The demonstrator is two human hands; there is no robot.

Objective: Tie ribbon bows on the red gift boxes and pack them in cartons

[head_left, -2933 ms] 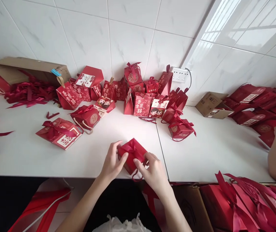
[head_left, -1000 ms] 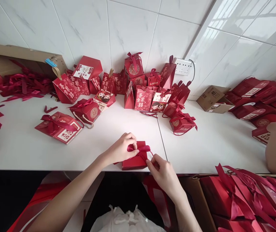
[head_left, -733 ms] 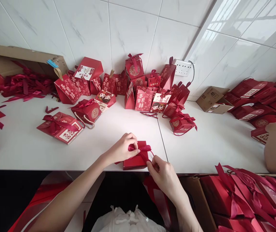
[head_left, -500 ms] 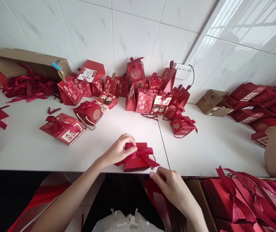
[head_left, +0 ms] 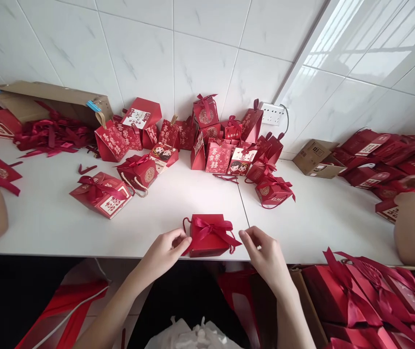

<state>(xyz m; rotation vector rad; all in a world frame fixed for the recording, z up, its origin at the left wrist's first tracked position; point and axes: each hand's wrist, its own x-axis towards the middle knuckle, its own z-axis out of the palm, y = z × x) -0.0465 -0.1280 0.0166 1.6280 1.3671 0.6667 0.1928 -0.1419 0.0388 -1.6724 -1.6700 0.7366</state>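
Note:
A small red gift box [head_left: 209,249] lies near the table's front edge, with a dark red ribbon bow [head_left: 211,229] across its top and a cord loop at either side. At the box's left, my left hand [head_left: 166,252] is closed, thumb and fingers pinching the bow's left ribbon tail. My right hand [head_left: 265,252] is on the other side, fingers curled and pinched at the tip of the right ribbon tail. The hand partly hides its contact with that tip.
Several red gift boxes [head_left: 217,156] stand along the tiled wall. A ribbon heap [head_left: 55,135] spills from a cardboard box [head_left: 47,92] at left. Finished-looking boxes with bows [head_left: 353,295] fill a carton at lower right. Other people's arms [head_left: 413,225] reach in at both sides.
My left hand has moved from above the bow to the box's left side. My right hand has risen from below the table edge to the right ribbon tail.

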